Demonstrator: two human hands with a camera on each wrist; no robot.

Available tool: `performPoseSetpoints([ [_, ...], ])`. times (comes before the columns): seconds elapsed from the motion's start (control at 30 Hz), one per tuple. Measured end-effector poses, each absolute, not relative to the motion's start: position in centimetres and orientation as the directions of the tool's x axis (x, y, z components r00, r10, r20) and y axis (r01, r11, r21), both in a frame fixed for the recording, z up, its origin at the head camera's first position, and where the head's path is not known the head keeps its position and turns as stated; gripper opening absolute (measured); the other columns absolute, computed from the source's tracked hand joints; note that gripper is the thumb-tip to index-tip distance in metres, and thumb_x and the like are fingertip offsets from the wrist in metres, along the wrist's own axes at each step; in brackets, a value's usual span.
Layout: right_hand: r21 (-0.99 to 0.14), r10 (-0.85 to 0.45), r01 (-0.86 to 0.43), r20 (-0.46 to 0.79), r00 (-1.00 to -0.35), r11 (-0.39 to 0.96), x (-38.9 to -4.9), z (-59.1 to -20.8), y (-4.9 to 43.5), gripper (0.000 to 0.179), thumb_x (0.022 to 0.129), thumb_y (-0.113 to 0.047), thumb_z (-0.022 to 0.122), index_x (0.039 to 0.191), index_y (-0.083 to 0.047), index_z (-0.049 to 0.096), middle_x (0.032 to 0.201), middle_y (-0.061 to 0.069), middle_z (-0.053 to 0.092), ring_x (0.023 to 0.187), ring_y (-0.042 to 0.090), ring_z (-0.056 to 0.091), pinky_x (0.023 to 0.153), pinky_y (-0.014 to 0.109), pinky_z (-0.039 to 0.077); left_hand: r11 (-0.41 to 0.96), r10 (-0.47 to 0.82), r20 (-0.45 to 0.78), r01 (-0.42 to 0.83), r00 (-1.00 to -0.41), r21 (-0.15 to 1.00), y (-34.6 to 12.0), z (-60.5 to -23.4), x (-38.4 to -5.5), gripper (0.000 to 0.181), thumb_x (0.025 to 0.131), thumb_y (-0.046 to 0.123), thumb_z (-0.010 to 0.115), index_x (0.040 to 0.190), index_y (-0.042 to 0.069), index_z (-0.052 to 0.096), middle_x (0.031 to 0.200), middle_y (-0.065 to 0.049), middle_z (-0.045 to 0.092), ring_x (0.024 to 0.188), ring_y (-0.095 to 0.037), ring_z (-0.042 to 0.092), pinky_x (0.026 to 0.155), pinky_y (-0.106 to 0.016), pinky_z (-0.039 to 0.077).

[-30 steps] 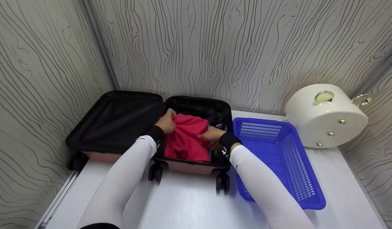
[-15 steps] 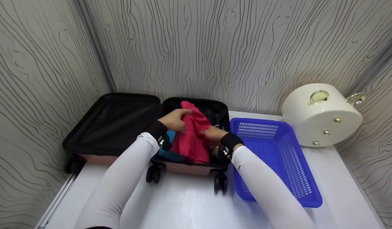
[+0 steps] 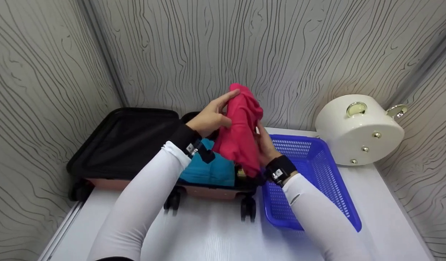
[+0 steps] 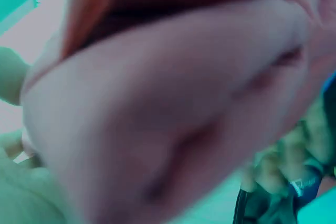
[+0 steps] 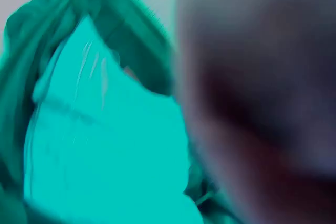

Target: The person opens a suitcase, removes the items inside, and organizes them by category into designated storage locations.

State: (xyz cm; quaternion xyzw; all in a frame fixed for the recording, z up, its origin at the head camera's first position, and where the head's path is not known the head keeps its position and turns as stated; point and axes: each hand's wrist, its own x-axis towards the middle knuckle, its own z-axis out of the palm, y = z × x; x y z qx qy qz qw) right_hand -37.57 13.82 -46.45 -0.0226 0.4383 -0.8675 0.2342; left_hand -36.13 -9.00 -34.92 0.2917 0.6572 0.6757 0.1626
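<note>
Pale walls [image 3: 208, 47] with a dark wood-grain pattern are closing in this corner, and a white bench [image 3: 197, 232] is running along beneath them. An open suitcase [image 3: 212, 193] is lying on the bench, its black-lined lid half [image 3: 125, 145] spreading out to the left. I'm watching a person in white sleeves [image 3: 136, 214] and black wristbands [image 3: 184, 137] working over the other half, both arms reaching forward. A red cloth [image 3: 241, 134] is hanging in the air between the two hands, above the right edge of the suitcase and partly in front of the basket. The left hand [image 3: 210, 117] is gripping its left side, the thumb lying on the front and the index finger stretching to the upper edge. The right hand [image 3: 268, 145] is holding it from the right, though the cloth is hiding some of those fingers, so I can't tell how tightly they're curling. Below, a folded turquoise cloth [image 3: 208, 172] is lying inside the suitcase. A blue perforated basket [image 3: 338, 181] is sitting just beside the suitcase on the right, and a white case [image 3: 357, 132] with gold-coloured studs is resting beyond it, near the wall.
</note>
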Motion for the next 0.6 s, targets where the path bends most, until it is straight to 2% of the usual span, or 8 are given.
performPoseSetpoints([
  [0.13, -0.841, -0.272, 0.303, -0.194, -0.943, -0.449, -36.7, -45.0, 16.7, 0.043, 0.115, -0.054, 0.042, 0.111, -0.019, 0.068, 0.101, -0.004, 0.076, 0.094, 0.012, 0.074, 0.087, 0.028, 0.060, -0.105, 0.578, 0.161, 0.123, -0.800, 0.987, -8.7, -35.6, -36.3, 0.102, 0.087, -0.022, 0.050, 0.175, 0.018, 0.018, 0.182, -0.005, 0.019, 0.140, -0.024, 0.042, 0.083, -0.034, 0.045],
  [0.27, -0.966, -0.066, 0.165, -0.155, -0.986, -0.198, -36.2, -43.9, 20.1, 0.026, 0.117, -0.039, 0.045, 0.122, -0.017, 0.059, 0.101, -0.009, 0.069, 0.094, 0.007, 0.068, 0.087, 0.025, 0.056, -0.025, 0.550, 0.065, 0.061, -0.833, 0.998, -7.9, -37.0, -36.5, 0.104, 0.086, -0.021, 0.053, 0.175, 0.021, 0.020, 0.178, -0.006, 0.026, 0.138, -0.025, 0.042, 0.084, -0.035, 0.048],
  [0.37, -0.997, 0.037, 0.071, -0.070, -0.997, 0.026, -35.9, -43.2, 22.5, 0.035, 0.117, -0.035, 0.045, 0.137, -0.008, 0.055, 0.102, -0.013, 0.065, 0.097, 0.002, 0.064, 0.090, 0.022, 0.052, 0.065, 0.532, -0.013, 0.025, -0.846, 0.998, -6.5, -38.2, -36.6, 0.105, 0.084, -0.020, 0.057, 0.175, 0.021, 0.022, 0.173, -0.009, 0.031, 0.138, -0.027, 0.041, 0.084, -0.035, 0.051],
  [0.47, -0.975, 0.093, 0.022, -0.001, -0.996, 0.221, -35.5, -42.5, 24.5, 0.045, 0.116, -0.035, 0.047, 0.146, 0.000, 0.053, 0.100, -0.016, 0.064, 0.096, -0.001, 0.061, 0.089, 0.020, 0.049, 0.135, 0.532, -0.069, 0.004, -0.844, 0.991, -4.7, -39.3, -36.8, 0.107, 0.083, -0.020, 0.059, 0.175, 0.021, 0.021, 0.174, -0.010, 0.028, 0.139, -0.029, 0.041, 0.080, -0.033, 0.052],
  [0.53, -0.952, 0.104, 0.008, 0.025, -0.994, 0.305, -35.2, -42.0, 25.6, 0.048, 0.116, -0.035, 0.048, 0.147, 0.001, 0.053, 0.101, -0.016, 0.064, 0.096, -0.002, 0.060, 0.090, 0.019, 0.048, 0.172, 0.539, -0.089, 0.006, -0.837, 0.985, -3.4, -39.9, -37.0, 0.108, 0.083, -0.021, 0.060, 0.175, 0.022, 0.021, 0.177, -0.010, 0.026, 0.138, -0.028, 0.043, 0.075, -0.032, 0.052],
  [0.6, -0.929, 0.094, -0.003, 0.041, -0.995, 0.369, -34.9, -41.6, 26.7, 0.049, 0.116, -0.034, 0.047, 0.148, 0.002, 0.053, 0.107, -0.011, 0.066, 0.098, -0.002, 0.059, 0.092, 0.019, 0.046, 0.193, 0.554, -0.088, 0.026, -0.828, 0.981, -2.2, -40.5, -37.2, 0.108, 0.082, -0.022, 0.060, 0.174, 0.023, 0.026, 0.176, -0.010, 0.027, 0.131, -0.025, 0.047, 0.070, -0.031, 0.051],
])
